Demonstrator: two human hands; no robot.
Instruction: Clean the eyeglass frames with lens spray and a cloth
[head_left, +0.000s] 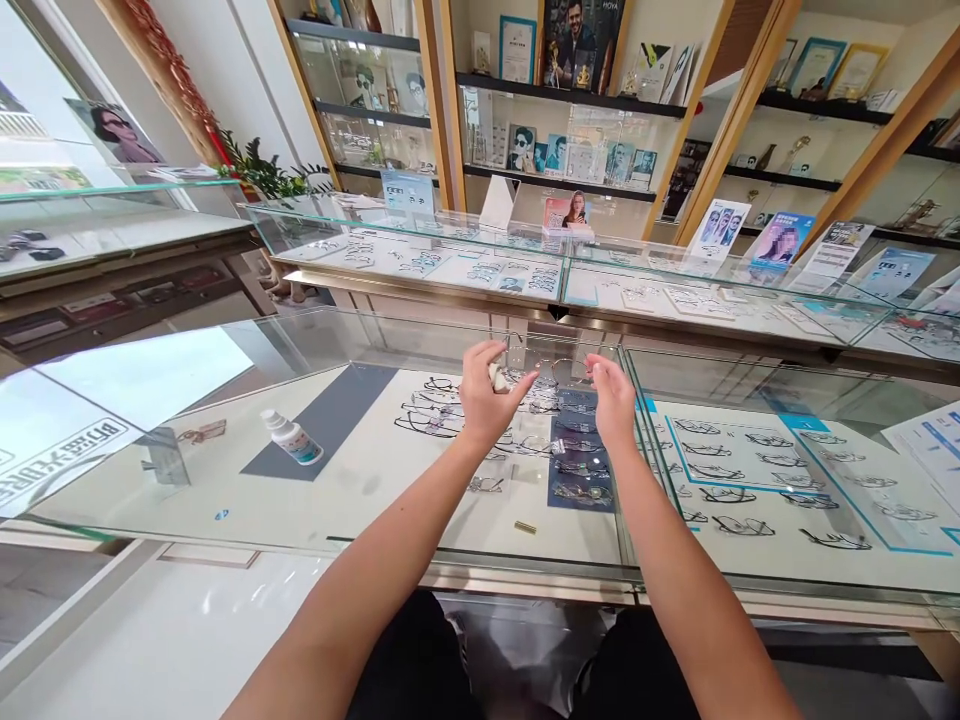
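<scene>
Above the glass counter, a pair of thin-framed eyeglasses (556, 364) spans the gap between my hands. My right hand (615, 398) pinches its right side with thumb and fingertips. The fingers of my left hand (486, 398) curl around a small white cloth (496, 377), only partly visible. My left thumb points toward the near side of the frame; whether it touches cannot be made out. Beneath my hands, several eyeglasses (427, 420) lie in rows in the counter, some over a dark grey strip (559, 490).
A white bottle (291, 437) stands on the glass at left, near a small pinkish-brown item (204, 432). A small gold bar (525, 527) lies near the front edge. More eyeglasses (742, 525) fill the right-hand case. Another glass display counter (450, 265) runs behind.
</scene>
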